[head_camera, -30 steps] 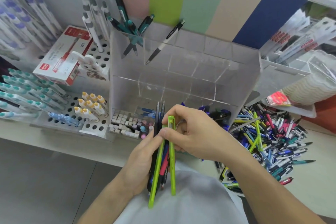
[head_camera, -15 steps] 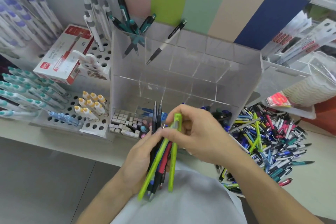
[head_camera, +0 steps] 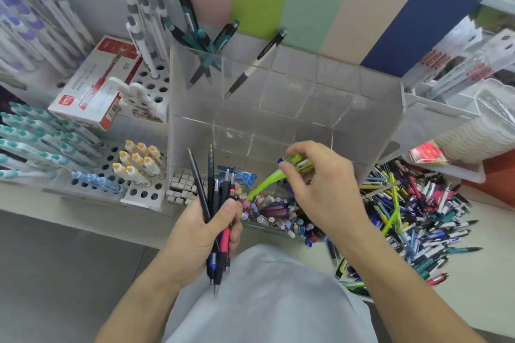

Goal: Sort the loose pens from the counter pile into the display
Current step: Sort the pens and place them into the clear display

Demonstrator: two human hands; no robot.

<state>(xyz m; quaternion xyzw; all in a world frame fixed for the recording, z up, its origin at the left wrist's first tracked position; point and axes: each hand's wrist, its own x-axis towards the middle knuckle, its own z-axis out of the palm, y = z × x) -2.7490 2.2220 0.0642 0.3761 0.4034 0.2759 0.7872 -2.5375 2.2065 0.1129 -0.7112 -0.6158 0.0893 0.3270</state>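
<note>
I'm pinching the lime-green pens (head_camera: 281,172) in my right hand (head_camera: 320,189), having just lifted them away from the dark bundle (head_camera: 216,211) my left hand (head_camera: 206,231) is clenching, toward the clear display (head_camera: 278,120); pile (head_camera: 418,217) waiting right.

Green pens (head_camera: 281,171) in right-hand fingers (head_camera: 289,168)

Display (head_camera: 362,108): middle of the table (head_camera: 487,273), against the wall.
Pile (head_camera: 418,217): on the table, right of the display.
Box (head_camera: 92,83): left of the display, on a rack (head_camera: 145,195).
Hands: before the display, left hand (head_camera: 200,228) beside right hand (head_camera: 320,192).
</note>
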